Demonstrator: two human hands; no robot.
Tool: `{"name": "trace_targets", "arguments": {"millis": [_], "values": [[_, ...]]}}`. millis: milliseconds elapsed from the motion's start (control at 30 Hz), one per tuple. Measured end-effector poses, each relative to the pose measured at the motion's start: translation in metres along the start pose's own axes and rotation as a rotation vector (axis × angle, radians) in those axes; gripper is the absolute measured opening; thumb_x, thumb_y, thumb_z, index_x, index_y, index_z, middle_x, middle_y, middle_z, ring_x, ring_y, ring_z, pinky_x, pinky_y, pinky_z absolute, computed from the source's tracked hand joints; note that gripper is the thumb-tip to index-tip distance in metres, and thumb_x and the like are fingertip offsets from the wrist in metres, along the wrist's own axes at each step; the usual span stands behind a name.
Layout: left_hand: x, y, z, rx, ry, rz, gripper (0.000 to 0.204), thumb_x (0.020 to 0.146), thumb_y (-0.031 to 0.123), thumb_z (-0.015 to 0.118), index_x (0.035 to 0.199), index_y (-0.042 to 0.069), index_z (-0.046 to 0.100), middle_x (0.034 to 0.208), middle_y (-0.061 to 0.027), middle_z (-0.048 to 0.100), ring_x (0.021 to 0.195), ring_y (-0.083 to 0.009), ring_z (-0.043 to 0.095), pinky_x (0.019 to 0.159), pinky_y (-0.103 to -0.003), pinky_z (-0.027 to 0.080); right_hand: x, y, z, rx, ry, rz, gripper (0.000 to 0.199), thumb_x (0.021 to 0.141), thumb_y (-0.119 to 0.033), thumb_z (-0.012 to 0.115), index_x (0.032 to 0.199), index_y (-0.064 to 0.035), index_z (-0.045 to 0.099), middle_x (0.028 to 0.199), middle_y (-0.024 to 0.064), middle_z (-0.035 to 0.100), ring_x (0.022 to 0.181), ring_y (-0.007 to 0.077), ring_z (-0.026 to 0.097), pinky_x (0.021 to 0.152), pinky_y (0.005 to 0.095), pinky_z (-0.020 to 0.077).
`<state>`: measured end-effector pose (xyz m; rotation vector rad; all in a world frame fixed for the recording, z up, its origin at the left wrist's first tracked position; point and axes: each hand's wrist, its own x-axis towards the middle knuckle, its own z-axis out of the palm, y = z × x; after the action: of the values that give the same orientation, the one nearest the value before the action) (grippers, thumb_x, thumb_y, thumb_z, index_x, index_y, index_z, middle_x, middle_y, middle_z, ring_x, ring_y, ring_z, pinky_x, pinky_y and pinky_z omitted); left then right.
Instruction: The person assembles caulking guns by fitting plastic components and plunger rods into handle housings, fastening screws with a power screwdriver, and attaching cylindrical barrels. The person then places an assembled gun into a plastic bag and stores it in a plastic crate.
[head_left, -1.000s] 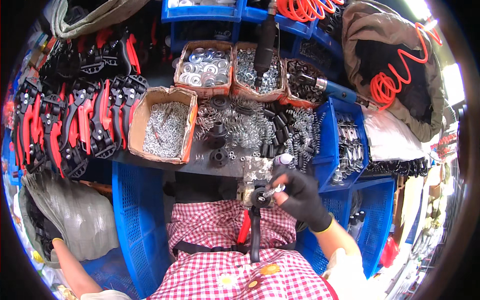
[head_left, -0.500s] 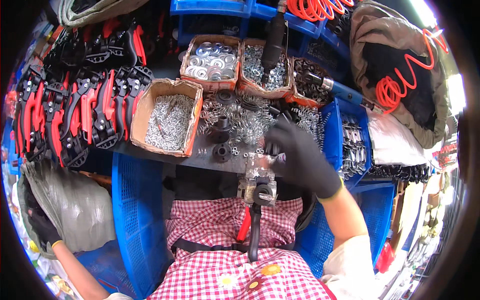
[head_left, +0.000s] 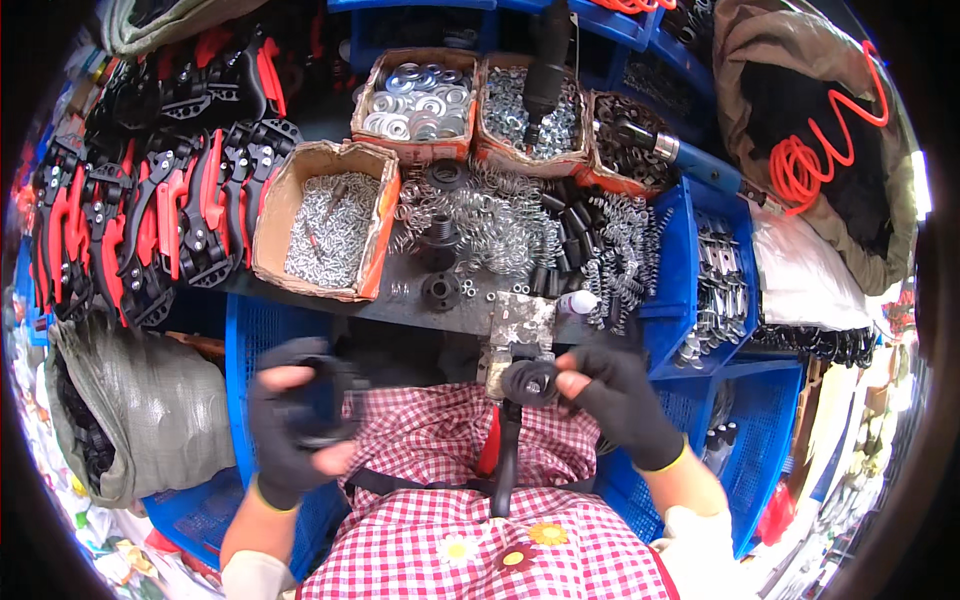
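Observation:
My left hand [head_left: 283, 425], in a black fingerless glove, is closed on a curved black part [head_left: 343, 400], blurred, left of the checked apron. My right hand [head_left: 622, 398], gloved the same way, has thumb and fingers pinched together beside a round black knob-like piece [head_left: 530, 382]. Whatever lies in that pinch is too small to make out. The round piece sits on a worn metal fixture [head_left: 522, 318] at the bench's front edge. Below it a black handle [head_left: 508, 455] and a red lever [head_left: 489, 450] point toward me.
Behind the fixture lie loose springs [head_left: 500, 225] and black sleeves [head_left: 572, 235]. Boxes hold screws [head_left: 335, 235], washers [head_left: 420, 105] and nuts [head_left: 530, 115]. Red-and-black clamps [head_left: 165, 205] line the left. A blue power driver [head_left: 700, 170] lies at right, above a blue bin [head_left: 678, 290]. A grey sack [head_left: 160, 410] stands lower left.
My left hand has come out of the grey sack and moved right, now with a black part in it. My right hand has dropped from over the springs to the round piece on the fixture.

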<state>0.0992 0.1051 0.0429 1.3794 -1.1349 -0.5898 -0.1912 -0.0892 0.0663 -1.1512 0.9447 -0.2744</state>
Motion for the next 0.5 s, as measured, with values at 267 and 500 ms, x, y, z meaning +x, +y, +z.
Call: {"name": "trace_targets", "arguments": {"millis": [267,500], "values": [[0.013,-0.04,0.128,-0.084,-0.29,0.179,0.089,0.061,0.023,0.09,0.133,0.006,0.041,0.133,-0.0195,0.046,0.115,-0.0309,0.055,0.098,-0.043,0.047,0.011,0.058,-0.008,-0.38,0.369,-0.324,0.037,0.083,-0.007,0.072,0.114,0.0025,0.056,0.073,0.0054,0.059,0.064,0.009,0.055,0.057,0.0257,0.0439],[0.03,-0.032,0.153,0.303,-0.29,0.282,0.074,0.061,0.034,0.084,0.122,0.001,0.058,0.113,-0.0164,0.061,0.103,-0.0347,0.06,0.093,-0.044,0.047,0.061,0.059,-0.017,-0.888,0.781,-0.62,0.046,0.078,-0.018,0.077,0.116,-0.0035,0.057,0.09,0.0151,0.063,0.073,0.0328,0.065,0.063,0.0379,0.0519]]}}
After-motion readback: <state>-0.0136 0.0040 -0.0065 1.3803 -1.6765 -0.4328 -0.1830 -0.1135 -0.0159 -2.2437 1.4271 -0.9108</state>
